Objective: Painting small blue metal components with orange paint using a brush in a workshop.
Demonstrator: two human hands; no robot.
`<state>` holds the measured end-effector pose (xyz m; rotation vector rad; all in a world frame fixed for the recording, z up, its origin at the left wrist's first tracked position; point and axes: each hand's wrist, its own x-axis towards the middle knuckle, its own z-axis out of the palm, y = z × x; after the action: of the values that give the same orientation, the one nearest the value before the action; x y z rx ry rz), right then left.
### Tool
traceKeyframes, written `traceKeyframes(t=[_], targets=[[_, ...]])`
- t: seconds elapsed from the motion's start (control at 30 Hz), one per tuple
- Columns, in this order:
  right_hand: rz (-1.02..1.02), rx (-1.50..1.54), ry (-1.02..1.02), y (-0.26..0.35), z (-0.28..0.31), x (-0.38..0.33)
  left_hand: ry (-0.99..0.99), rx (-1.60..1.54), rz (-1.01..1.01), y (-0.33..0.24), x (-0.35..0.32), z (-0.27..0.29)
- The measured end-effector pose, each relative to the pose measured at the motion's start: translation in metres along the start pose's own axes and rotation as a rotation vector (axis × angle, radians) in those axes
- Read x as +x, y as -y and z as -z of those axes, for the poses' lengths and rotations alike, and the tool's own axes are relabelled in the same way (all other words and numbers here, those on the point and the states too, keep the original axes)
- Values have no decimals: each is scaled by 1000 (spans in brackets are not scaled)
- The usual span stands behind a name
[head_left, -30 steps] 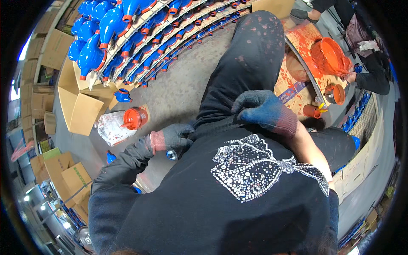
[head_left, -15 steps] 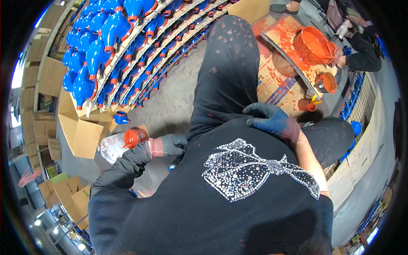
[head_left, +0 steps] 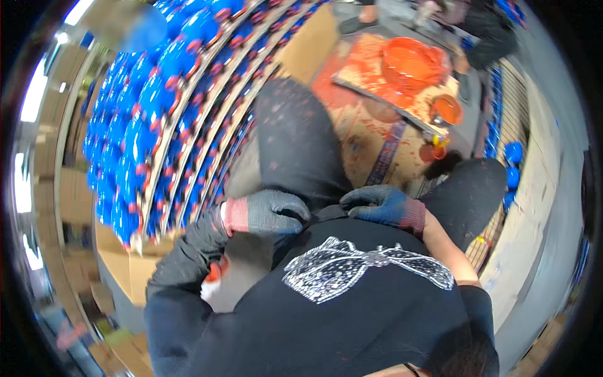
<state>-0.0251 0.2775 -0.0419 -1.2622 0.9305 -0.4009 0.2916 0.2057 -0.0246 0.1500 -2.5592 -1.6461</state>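
Cloth [head_left: 330, 213] lies between curled left fingers [head_left: 291, 202] and curled right fingers [head_left: 362, 195]; grip unclear.

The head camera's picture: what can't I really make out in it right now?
All in the head view:
Left hand and right hand: their curled fingers hide how firmly, if at all, they grip the dark cloth between them.
Red object: partly hidden behind the left sleeve, so its full shape is unclear.
Blue parts: blurred and overlapping, too crowded to count.
Co-worker: cut off by the upper edge.
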Motion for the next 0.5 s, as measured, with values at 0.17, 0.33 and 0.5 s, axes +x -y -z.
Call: traceKeyframes(t=[0.17,0.33,0.5], targets=[[85,136,-361,2,36,-50,7,-222,106,-9,103,43],[538,36,-1122,-5,88,-153,15,-354,124,-6,173,53],[768,437,-1563,-78,119,-246,-16,-330,226,22,192,57]])
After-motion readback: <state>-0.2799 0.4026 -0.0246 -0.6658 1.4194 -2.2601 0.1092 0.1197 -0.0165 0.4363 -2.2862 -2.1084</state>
